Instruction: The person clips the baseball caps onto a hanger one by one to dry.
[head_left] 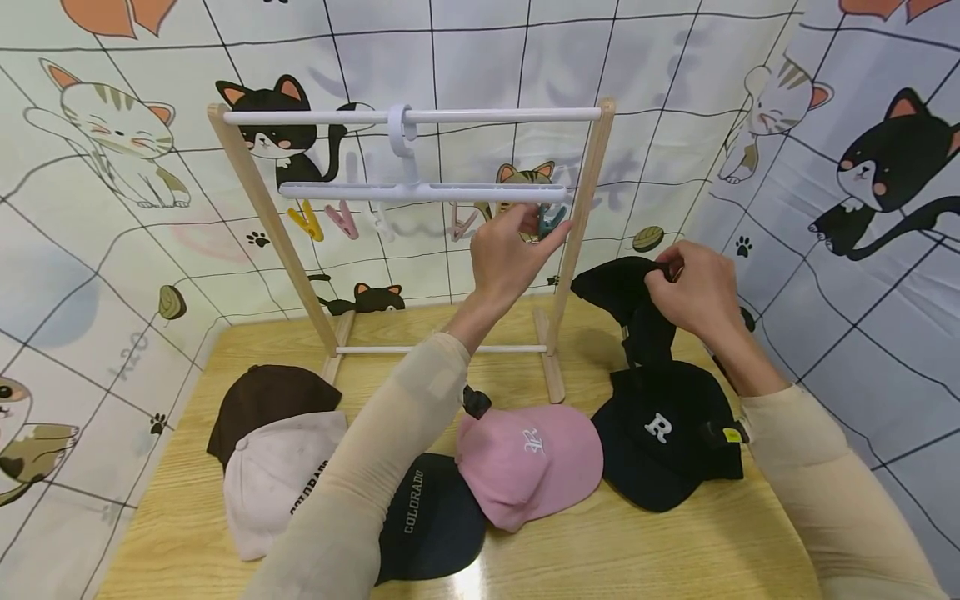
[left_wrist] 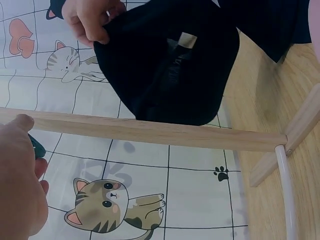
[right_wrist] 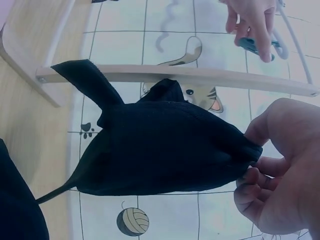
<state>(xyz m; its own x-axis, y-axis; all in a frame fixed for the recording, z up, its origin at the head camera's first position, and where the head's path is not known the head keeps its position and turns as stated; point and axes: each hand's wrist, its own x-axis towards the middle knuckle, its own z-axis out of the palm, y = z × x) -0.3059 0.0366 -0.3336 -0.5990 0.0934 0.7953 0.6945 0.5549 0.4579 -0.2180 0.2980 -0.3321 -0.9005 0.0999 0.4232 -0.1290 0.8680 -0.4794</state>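
Observation:
My left hand is up at the right end of the white clip hanger, its thumb and fingers pinching the teal clip. In the right wrist view that clip sits between the thumb and fingers. To the right of the rack, my right hand pinches the edge of a black cap, which hangs down from the fingertips with its strap end lowest. The left wrist view shows the cap's dark side with a pale tag.
A wooden rack carries the hanger, with yellow, pink and other clips. On the table lie a brown cap, a pale cap, a dark Colorado cap, a pink cap and a black R cap.

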